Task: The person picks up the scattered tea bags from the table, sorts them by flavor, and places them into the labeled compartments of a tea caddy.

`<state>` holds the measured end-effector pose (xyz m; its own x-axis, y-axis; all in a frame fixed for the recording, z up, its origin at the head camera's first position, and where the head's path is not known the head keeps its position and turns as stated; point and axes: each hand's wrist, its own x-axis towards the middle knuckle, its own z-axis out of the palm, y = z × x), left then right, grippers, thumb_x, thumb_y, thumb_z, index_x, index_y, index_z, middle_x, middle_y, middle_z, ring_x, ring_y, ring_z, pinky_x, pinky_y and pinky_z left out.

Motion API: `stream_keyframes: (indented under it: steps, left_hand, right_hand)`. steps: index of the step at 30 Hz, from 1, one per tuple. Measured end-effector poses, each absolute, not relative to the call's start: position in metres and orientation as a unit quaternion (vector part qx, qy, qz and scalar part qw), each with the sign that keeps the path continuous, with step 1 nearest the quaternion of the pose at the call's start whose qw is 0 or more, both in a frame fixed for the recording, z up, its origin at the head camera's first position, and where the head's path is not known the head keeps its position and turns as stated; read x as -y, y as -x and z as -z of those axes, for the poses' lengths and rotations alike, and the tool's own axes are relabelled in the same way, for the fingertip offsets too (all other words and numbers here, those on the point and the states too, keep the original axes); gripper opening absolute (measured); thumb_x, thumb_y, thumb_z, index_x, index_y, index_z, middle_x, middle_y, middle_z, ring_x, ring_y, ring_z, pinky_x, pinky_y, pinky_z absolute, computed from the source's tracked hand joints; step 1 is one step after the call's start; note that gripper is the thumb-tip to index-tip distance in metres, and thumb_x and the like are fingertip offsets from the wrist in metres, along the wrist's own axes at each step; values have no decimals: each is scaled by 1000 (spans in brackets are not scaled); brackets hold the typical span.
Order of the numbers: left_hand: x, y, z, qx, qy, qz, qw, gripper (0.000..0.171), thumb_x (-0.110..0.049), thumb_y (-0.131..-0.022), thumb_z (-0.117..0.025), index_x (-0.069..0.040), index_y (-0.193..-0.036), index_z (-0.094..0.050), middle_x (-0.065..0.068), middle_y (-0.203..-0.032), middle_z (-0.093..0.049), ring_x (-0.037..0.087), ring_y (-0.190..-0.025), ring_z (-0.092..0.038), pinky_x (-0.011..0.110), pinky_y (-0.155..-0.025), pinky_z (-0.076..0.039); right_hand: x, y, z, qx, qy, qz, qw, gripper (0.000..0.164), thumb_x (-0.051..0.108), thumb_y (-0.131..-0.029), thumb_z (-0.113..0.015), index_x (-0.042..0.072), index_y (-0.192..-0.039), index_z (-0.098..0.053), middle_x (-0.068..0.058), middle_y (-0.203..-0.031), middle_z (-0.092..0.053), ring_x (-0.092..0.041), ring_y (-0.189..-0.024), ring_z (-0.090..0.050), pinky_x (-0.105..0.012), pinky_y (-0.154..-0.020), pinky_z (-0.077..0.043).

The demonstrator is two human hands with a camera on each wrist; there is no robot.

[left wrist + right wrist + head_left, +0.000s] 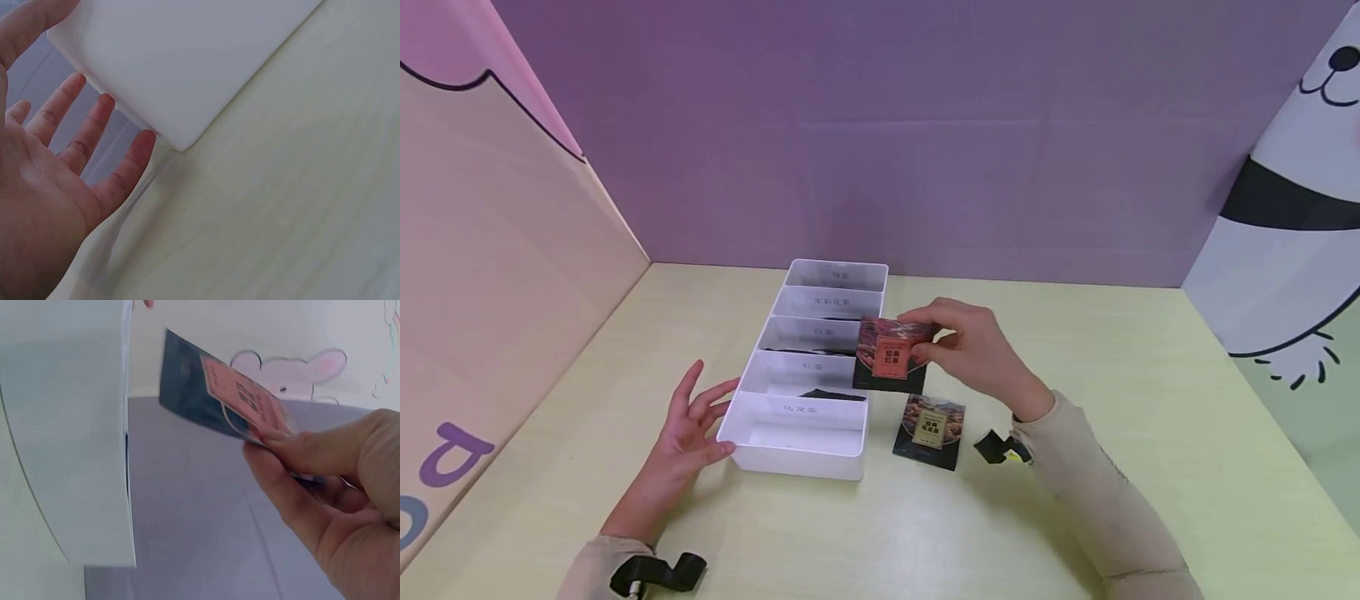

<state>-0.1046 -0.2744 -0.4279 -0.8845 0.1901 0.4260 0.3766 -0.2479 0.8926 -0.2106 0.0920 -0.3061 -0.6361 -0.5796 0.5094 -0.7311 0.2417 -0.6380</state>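
My right hand [973, 350] pinches a flat tea sachet [880, 379], dark with a red label, between thumb and fingers. It is held up beside the right wall of a long white divided box [797, 464]; the right wrist view shows the sachet [187, 381] tilted, apart from the box wall [69, 444]. At the box's front left corner is my left hand [688, 446], fingers spread and fairly straight, thumb touching the corner. In the left wrist view its fingertips [145, 142] reach the box edge. A second sachet [929, 427], with a yellowish label, lies on the table right of the box.
Compartments run front to back, each with a printed label. Dark sachets [831, 394] show low in several middle compartments; the front one shows its bare floor. A purple wall [925, 167] stands behind the pale table [1112, 358], with printed panels at both sides.
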Motion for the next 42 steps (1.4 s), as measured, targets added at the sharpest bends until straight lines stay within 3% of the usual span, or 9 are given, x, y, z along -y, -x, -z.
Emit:
stream_keyframes:
  steps: [12,21,26,31,42]
  left_hand:
    - [273,105,428,618,228,750,62,101,22,-84,-54,-27,-160,-8,-7,-146,-49,9,-127,-51,26,-94,-51]
    - [267,109,428,607,246,753,62,102,25,-82,-51,-26,-160,-9,-5,-146,-48,10,-127,-51,26,-97,-48]
    - [267,111,427,608,246,753,59,102,25,-83,-51,-25,-160,-8,-6,-146,-48,11,-127,-51,27,-96,-49]
    - [268,111,426,602,252,755,61,101,26,-82,-50,-25,-160,-10,-4,-146,-49,12,-127,-52,27,-95,-50]
    - [269,110,429,624,228,746,56,101,24,-83,-51,-25,-160,-7,-7,-146,-48,9,-126,-51,26,-96,-49]
  right_hand:
    - [-28,207,328,734,-522,-413,134,29,-13,-84,-70,0,-109,-68,-10,-100,-67,-17,-82,-61,-18,-67,-52]
    - [-27,208,343,749,-558,-347,87,23,-10,-87,-67,1,-107,-68,-7,-99,-67,-16,-81,-60,-17,-69,-49]
    - [-32,203,349,776,-553,-278,122,18,-2,-90,-69,8,-103,-74,1,-97,-72,-16,-92,-61,-28,-85,-47]
    - [-37,201,358,800,-527,-251,141,22,-1,-91,-67,14,-102,-77,6,-89,-71,-21,-104,-55,-43,-89,-44]
    - [-47,206,372,792,-520,-295,124,32,-6,-87,-54,10,-98,-79,3,-92,-72,-26,-114,-51,-49,-93,-41]
